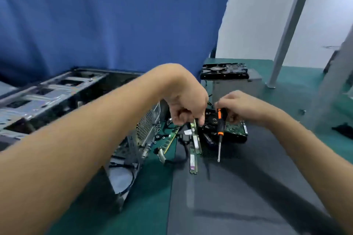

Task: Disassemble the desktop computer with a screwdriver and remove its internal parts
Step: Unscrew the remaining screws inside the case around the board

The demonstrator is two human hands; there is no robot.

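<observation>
DISASSEMBLY IN PROGRESS: The open grey metal desktop computer case (57,101) is seen lying at nine o'clock on the green tabletop (152,196), with removed parts gathered off its three o'clock end. A long green memory module (196,139) is pinched at its upper end by the left hand (188,105), the grip drawn tight. Whether the black cable (184,156) beside it is also caught cannot be told through the blur. An orange-and-black-handled screwdriver (219,120) is held by the right hand (240,107). The grip is curled round the handle and the shaft is pointed towards six o'clock over the dark grey mat (248,196). Just behind the tool, a black hard drive with a green circuit board (235,129) is laid board-up.

That exposed board, or the module's contacts, could be scratched if the bare tip is lowered carelessly. The module could be bent or dropped if lifted while snagged on the cable. At twelve o'clock, a grey power supply box (236,86) is topped by a black fan-fitted card (224,70), which could be toppled by a tugged lead.
</observation>
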